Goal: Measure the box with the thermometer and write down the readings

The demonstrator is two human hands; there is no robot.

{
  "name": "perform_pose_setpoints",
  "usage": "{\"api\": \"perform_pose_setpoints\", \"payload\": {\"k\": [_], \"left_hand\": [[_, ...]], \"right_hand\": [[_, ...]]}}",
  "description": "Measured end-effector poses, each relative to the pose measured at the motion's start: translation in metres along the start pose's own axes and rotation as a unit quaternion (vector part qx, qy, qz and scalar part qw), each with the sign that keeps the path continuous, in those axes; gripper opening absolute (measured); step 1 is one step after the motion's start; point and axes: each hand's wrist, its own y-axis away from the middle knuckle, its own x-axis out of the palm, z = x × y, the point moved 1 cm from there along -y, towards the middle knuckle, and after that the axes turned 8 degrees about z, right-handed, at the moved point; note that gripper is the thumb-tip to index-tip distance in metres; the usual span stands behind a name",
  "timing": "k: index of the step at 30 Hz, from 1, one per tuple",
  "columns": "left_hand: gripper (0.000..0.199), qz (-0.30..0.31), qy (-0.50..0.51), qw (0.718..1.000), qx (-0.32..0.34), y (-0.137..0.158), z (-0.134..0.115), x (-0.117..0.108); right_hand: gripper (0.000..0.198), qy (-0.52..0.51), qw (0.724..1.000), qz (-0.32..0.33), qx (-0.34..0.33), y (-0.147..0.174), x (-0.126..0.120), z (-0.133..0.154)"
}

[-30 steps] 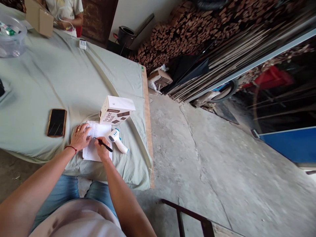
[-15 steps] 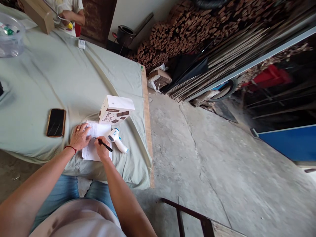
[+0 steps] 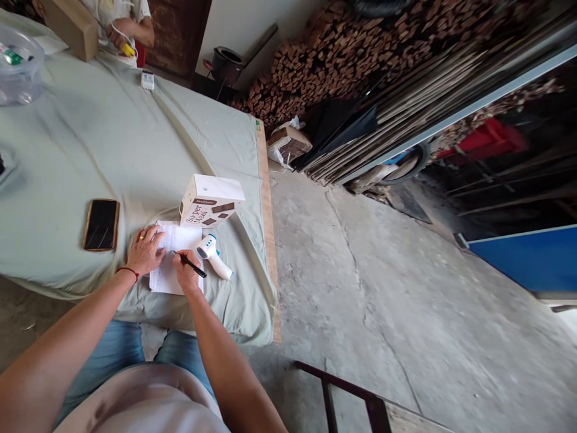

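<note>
A sheet of white paper [image 3: 166,279] with handwriting on its upper and left parts lies near the front of the cloth-covered table. My left hand [image 3: 145,251] rests flat on the paper's left side, its fingers spread. Closed around a black pen [image 3: 195,266], my right hand [image 3: 187,273] sits on the paper with the pen tip touching or just over the writing. Right beside it lies a white and blue infrared thermometer [image 3: 216,257]. Behind the paper stands a white "Super Meal" box [image 3: 213,201]. A phone [image 3: 101,224] lies screen up to the left of my left hand.
The green cloth [image 3: 90,150] covers the table up to its wooden right edge [image 3: 268,240]. A clear plastic tub [image 3: 20,69], a cardboard box [image 3: 72,27] and a small white box [image 3: 147,80] stand farther back. Another person's hand [image 3: 121,33] holds something yellow. Stacked firewood [image 3: 306,72] lines the wall.
Both my hands stay in nearly the same place on the paper, the pen tilting very slightly. Across the table, the other person's hand and the yellow thing have shifted a little.
</note>
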Motion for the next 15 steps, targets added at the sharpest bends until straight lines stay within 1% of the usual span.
{"api": "perform_pose_setpoints", "payload": {"k": [11, 15], "left_hand": [[0.044, 0.005, -0.002, 1.0, -0.003, 0.0003, -0.0004, -0.0004], [0.043, 0.003, 0.002, 1.0, -0.001, 0.0003, -0.0003, -0.0008]], "right_hand": [[0.013, 0.003, 1.0, 0.009, -0.002, 0.0008, 0.0, 0.0003], [0.015, 0.008, 1.0, -0.006, -0.008, 0.0012, 0.0, -0.0016]]}}
